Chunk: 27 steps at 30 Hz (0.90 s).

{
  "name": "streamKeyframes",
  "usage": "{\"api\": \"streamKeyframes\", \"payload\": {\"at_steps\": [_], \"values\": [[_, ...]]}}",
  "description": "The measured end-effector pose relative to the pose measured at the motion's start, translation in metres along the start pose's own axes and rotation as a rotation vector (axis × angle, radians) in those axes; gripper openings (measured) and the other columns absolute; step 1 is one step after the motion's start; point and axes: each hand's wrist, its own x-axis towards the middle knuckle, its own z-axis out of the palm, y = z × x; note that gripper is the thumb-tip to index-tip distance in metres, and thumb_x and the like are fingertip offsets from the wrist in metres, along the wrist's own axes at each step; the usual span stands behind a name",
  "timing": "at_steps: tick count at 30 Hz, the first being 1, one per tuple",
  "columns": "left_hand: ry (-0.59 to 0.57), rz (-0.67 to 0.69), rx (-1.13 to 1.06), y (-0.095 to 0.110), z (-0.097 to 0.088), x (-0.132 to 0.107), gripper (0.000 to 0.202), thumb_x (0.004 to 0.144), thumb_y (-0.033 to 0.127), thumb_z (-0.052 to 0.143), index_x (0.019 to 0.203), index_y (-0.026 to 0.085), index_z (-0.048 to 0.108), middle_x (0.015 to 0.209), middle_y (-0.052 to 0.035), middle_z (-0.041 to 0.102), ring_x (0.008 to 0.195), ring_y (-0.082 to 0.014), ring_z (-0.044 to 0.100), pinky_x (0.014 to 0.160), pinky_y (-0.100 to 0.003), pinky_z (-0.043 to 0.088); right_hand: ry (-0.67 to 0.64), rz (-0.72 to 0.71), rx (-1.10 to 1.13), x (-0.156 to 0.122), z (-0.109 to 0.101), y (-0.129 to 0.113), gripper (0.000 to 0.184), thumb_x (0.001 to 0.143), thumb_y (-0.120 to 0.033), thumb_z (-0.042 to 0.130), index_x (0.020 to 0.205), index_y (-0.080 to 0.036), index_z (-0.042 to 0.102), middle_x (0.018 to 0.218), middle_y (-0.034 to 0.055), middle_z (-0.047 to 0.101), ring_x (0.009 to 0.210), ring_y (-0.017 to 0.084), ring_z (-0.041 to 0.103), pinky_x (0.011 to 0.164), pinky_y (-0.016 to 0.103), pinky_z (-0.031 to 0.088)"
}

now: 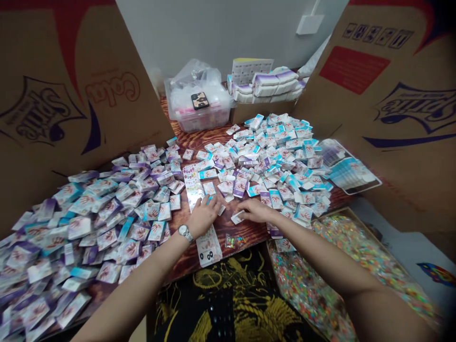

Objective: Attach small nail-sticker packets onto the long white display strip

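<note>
The small white packet (237, 217) sits at the fingertips of your right hand (257, 210), low over the bare wood of the worktop (249, 233) and between your two hands, just in front of the right-hand heap of packets (281, 156). Your right forearm comes in from the lower right corner and lies across the near edge of the worktop, wrist low, palm turned down. The fingers are drawn together and closed on the packet's right end. Your left hand (204, 214) is just beside it, to the left, with the forearm angled in from the lower left and a wristwatch (184, 232) on the wrist. That hand lies palm down, fingers lightly curled, with its fingertips at the near end of a long printed strip (192, 183). The view is too small there, so you cannot tell whether it pinches anything or only rests. A white card (209, 250) lies partly under that wrist, and a tiny clear bag of coloured bits (234, 241) lies just right of the card. A wider heap of purple and blue packets (89, 223) spreads out to your left. A tray of colourful pieces (322, 278) sits under your right forearm, off the worktop's edge.
</note>
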Motion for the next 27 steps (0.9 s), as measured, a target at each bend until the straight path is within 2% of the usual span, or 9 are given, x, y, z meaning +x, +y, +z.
{"api": "streamKeyframes", "payload": {"at_steps": [4,9,12,14,16,18,21,24,27], "values": [[-0.019,0.047,-0.050,-0.008,0.009,0.016,0.040,0.086,0.006,0.037,0.122,0.022,0.047,0.128,-0.0114,0.051,0.121,-0.0291,0.041,0.091,-0.048,0.039,0.067,0.089,-0.039,-0.001,0.009,0.003,0.015,0.080,-0.022,0.058,0.093,-0.020,0.064,0.087,0.0007,0.068,0.076,0.016,0.061,0.067,0.024,0.041],[0.004,0.074,-0.138,-0.015,0.006,0.023,0.025,0.086,0.009,0.041,0.105,0.017,0.054,0.108,-0.0117,0.061,0.111,-0.0266,0.048,0.090,-0.043,0.039,0.202,0.281,-0.129,-0.010,0.036,0.009,0.023,0.083,-0.027,0.055,0.104,-0.018,0.057,0.100,0.0070,0.065,0.087,0.019,0.061,0.073,0.027,0.041],[0.049,0.063,-0.198,-0.017,-0.006,0.015,0.027,0.086,0.012,0.042,0.112,0.016,0.050,0.111,-0.0128,0.058,0.111,-0.0251,0.049,0.091,-0.041,0.039,0.205,0.336,-0.189,-0.011,0.043,0.007,0.019,0.082,-0.029,0.055,0.097,-0.018,0.059,0.091,0.0074,0.066,0.084,0.021,0.061,0.070,0.027,0.038],[0.087,0.017,-0.305,-0.018,-0.014,0.005,0.035,0.087,0.021,0.046,0.122,0.016,0.042,0.112,-0.0121,0.057,0.105,-0.0229,0.052,0.087,-0.037,0.042,0.187,0.337,-0.220,-0.010,0.043,0.004,0.015,0.083,-0.030,0.055,0.091,-0.018,0.059,0.087,0.0072,0.065,0.081,0.021,0.060,0.069,0.026,0.037],[0.132,-0.104,-0.604,-0.017,-0.019,-0.007,0.047,0.087,0.032,0.050,0.130,0.018,0.035,0.105,-0.0089,0.059,0.095,-0.0206,0.057,0.081,-0.034,0.046,0.167,0.318,-0.243,-0.010,0.042,-0.001,0.012,0.082,-0.029,0.054,0.087,-0.018,0.058,0.088,0.0075,0.063,0.082,0.020,0.059,0.069,0.026,0.036],[0.162,-0.272,-1.044,-0.015,-0.019,-0.019,0.054,0.085,0.038,0.052,0.133,0.022,0.032,0.096,-0.0048,0.060,0.087,-0.0185,0.058,0.077,-0.032,0.048,0.153,0.298,-0.259,-0.010,0.041,-0.005,0.009,0.082,-0.026,0.053,0.084,-0.018,0.056,0.092,0.0078,0.062,0.085,0.020,0.057,0.069,0.025,0.035],[0.171,-0.450,-1.602,-0.011,-0.015,-0.034,0.049,0.083,0.037,0.057,0.128,0.026,0.041,0.099,-0.0039,0.059,0.087,-0.0160,0.058,0.074,-0.029,0.048,0.141,0.301,-0.269,-0.009,0.041,-0.010,0.007,0.082,-0.025,0.052,0.083,-0.018,0.054,0.090,0.0056,0.061,0.081,0.017,0.057,0.067,0.024,0.033],[0.199,-0.523,-1.973,-0.007,-0.011,-0.043,0.040,0.079,0.030,0.064,0.116,0.022,0.051,0.108,-0.0058,0.058,0.087,-0.0152,0.059,0.075,-0.029,0.050,0.128,0.358,-0.273,-0.006,0.041,-0.013,0.011,0.084,-0.030,0.051,0.085,-0.019,0.053,0.081,0.0024,0.063,0.070,0.015,0.057,0.060,0.023,0.031],[0.236,-0.579,-2.170,-0.006,-0.011,-0.049,0.042,0.075,0.024,0.069,0.114,0.021,0.052,0.099,-0.0048,0.062,0.081,-0.0147,0.062,0.073,-0.030,0.052,0.121,0.415,-0.283,-0.004,0.040,-0.016,0.015,0.084,-0.032,0.052,0.094,-0.020,0.053,0.084,0.0022,0.064,0.072,0.016,0.059,0.059,0.023,0.030]]}}
